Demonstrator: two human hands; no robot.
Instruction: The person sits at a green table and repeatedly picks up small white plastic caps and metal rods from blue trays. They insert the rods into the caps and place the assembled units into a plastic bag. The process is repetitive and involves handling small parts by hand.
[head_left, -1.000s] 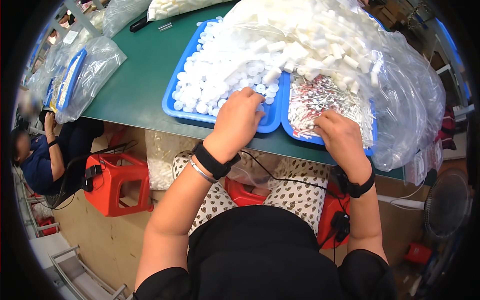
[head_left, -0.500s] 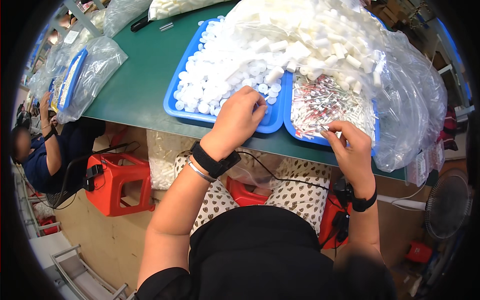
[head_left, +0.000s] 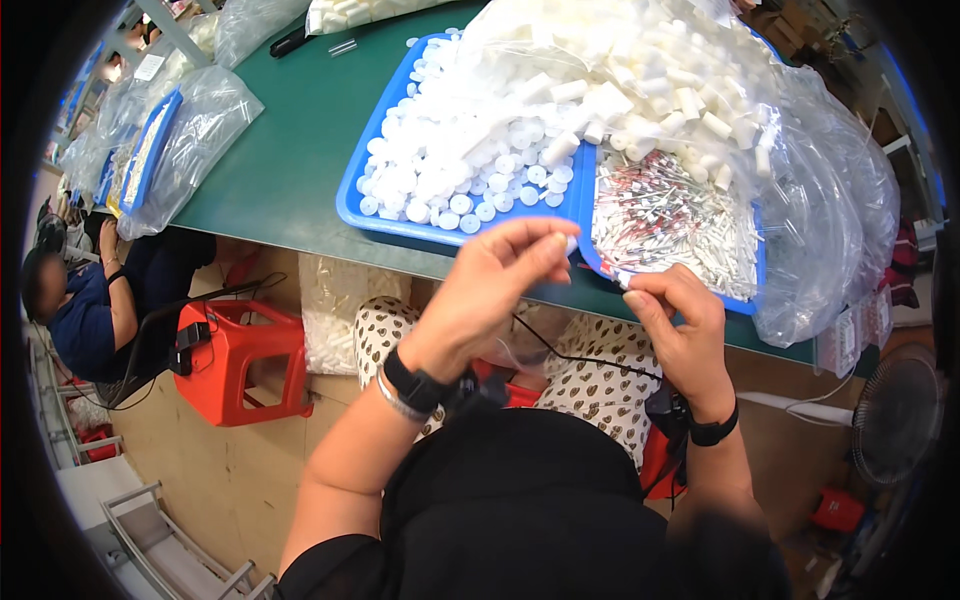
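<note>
My left hand [head_left: 488,292] is closed in a pinch on a small white plastic cap [head_left: 571,243], in front of the left tray's near edge. Facing it, my right hand [head_left: 688,328] pinches a thin white pin [head_left: 622,279] with a bit of red at its tip. The two held pieces are apart. Behind my left hand, a blue tray [head_left: 352,190] holds many translucent white round caps [head_left: 415,185]. Beside it, a second blue tray [head_left: 735,303] is filled with thin white pins [head_left: 690,225], some with red parts.
A clear bag of white foam-like cylinders [head_left: 650,90] lies over the backs of both trays. More clear plastic [head_left: 830,200] hangs at the right. The green table [head_left: 290,130] carries a black pen [head_left: 290,42]. A fan [head_left: 898,415] stands at right; a person [head_left: 90,310] sits at left.
My left hand has come out of the cap tray toward me with a cap. My right hand has drawn back from the pin tray, a pin in its fingers.
</note>
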